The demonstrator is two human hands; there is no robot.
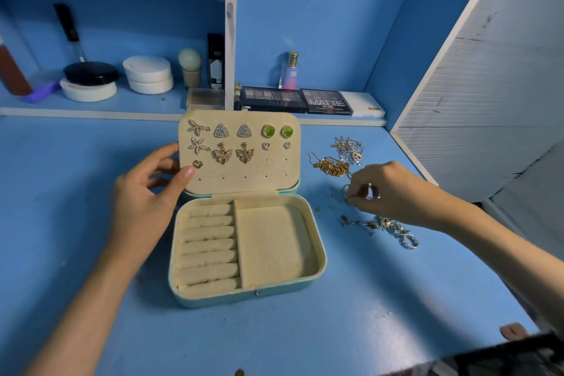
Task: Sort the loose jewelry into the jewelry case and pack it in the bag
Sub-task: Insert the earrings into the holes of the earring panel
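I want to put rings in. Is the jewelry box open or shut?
Open. Its lid stands up, held by the left hand, and the ring rolls inside show.

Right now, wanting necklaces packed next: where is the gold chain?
Head view: the gold chain lies on the table right of the open case, between the silver chains and the right hand.

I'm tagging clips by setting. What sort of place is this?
Probably a home vanity or dressing corner: blue shelves hold dark eyeshadow palettes, round white compact cases and a small gold-capped perfume bottle, and an open cream-lined jewelry case sits on the blue tabletop.
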